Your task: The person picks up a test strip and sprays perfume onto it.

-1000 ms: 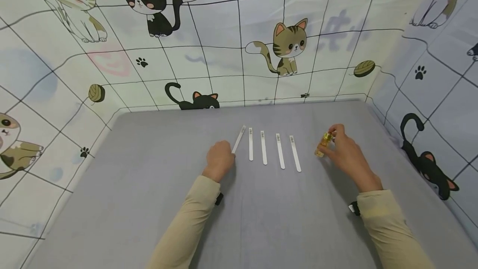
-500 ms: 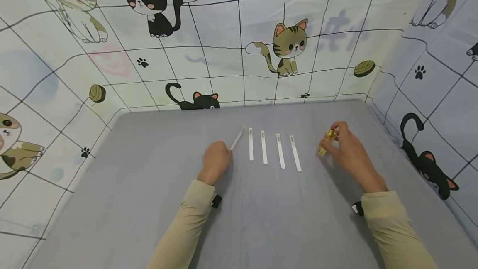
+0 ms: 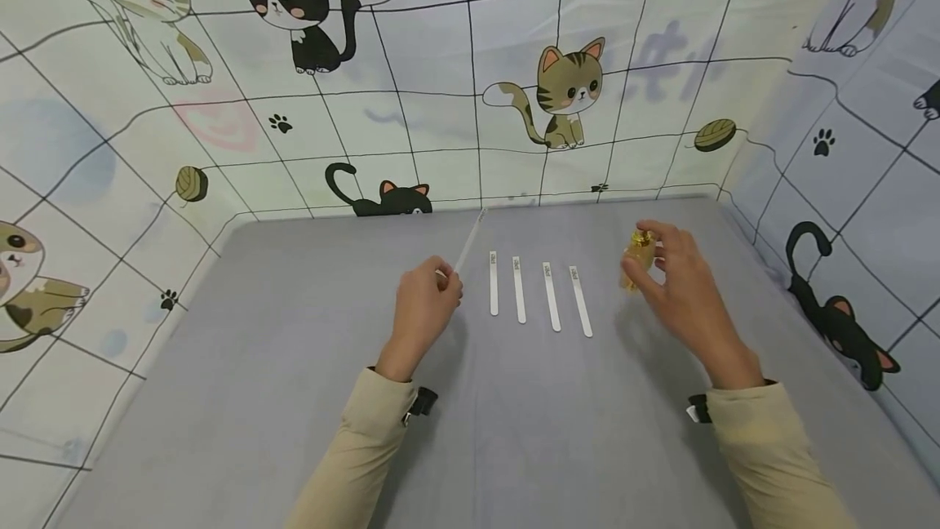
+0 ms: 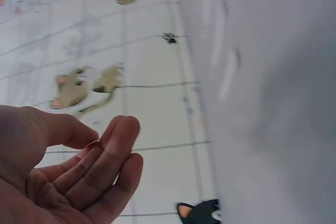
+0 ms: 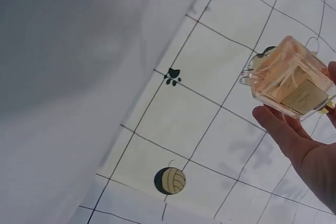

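Note:
A white perfume test strip [image 3: 470, 242] slants up and away from my left hand [image 3: 424, 304], pinched at its near end between thumb and fingers. In the left wrist view the strip is barely visible at the fingertips of that hand [image 4: 79, 171]. My right hand [image 3: 689, 300] grips a clear glass perfume bottle [image 3: 636, 258] with amber-pink liquid and a gold top, raised off the table. The right wrist view shows the bottle [image 5: 291, 80] tilted, its pale label turned to the camera and its top partly hidden by fingers.
Several more white test strips [image 3: 519, 291] lie in a spaced row on the grey cloth-covered table [image 3: 294, 333], between the hands. Cat-printed fabric walls [image 3: 441, 47] rise along the table's back and sides.
My left hand has lifted the leftmost strip off the table, and its far end now points higher. My right hand has raised the perfume bottle and turned it more upright.

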Action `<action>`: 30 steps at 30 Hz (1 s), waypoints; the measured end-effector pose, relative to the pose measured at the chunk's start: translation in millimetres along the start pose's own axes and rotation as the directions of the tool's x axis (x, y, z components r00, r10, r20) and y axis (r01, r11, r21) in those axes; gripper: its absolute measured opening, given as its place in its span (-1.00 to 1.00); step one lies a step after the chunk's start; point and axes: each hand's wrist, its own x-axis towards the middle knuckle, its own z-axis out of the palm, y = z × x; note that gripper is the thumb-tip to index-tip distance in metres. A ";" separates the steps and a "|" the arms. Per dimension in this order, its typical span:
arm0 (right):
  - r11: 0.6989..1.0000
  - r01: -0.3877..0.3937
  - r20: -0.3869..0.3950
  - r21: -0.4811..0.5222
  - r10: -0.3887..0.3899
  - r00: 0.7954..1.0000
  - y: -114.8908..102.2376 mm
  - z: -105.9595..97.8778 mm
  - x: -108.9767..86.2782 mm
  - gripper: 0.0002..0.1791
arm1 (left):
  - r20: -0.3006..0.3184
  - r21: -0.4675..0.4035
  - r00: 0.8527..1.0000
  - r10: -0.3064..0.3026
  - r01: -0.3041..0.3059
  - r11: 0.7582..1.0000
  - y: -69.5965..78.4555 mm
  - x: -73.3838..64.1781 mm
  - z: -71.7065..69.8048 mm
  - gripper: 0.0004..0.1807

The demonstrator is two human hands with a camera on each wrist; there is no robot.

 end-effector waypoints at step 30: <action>0.982 0.177 0.023 0.072 -0.179 0.984 -62.4 40.7 22.6 -0.28 | -0.003 -0.146 0.997 0.079 -0.079 0.986 36.0 -15.5 0.8 -0.92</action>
